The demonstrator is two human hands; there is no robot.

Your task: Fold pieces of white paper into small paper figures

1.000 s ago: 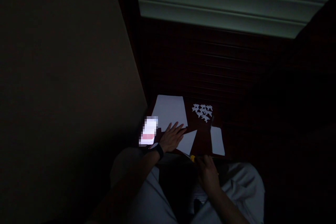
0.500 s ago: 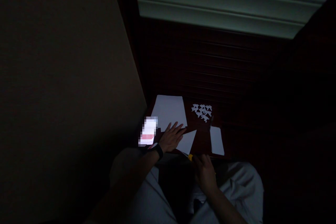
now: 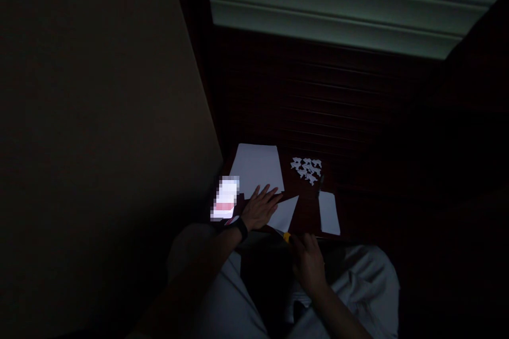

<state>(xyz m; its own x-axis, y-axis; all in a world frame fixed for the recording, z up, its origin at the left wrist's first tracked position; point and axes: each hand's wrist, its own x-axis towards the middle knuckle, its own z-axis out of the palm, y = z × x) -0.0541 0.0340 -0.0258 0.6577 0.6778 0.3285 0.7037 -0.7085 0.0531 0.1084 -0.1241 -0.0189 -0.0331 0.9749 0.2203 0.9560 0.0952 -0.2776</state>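
Note:
My left hand (image 3: 260,209) lies flat with its fingers spread, pressing on a folded white sheet of paper (image 3: 285,213) at the near edge of the table. A pointed corner of that sheet sticks out to the right of the fingers. My right hand (image 3: 309,262) is closed around a knife with a yellow and dark handle (image 3: 287,237). Its thin blade points left and up, at the near edge of the folded sheet; whether it sits inside the fold I cannot tell in the dim light. A dark band circles my left wrist.
Behind my left hand lies a stack of white paper (image 3: 258,167). A lit phone (image 3: 225,198), blurred out, is at the left. Small cut paper pieces (image 3: 307,169) are heaped at the back right, near a dark pen-like item (image 3: 320,185) and a narrow paper stack (image 3: 328,213).
My right hand and the knife have shifted very slightly left. My left hand stays flat on the folded sheet.

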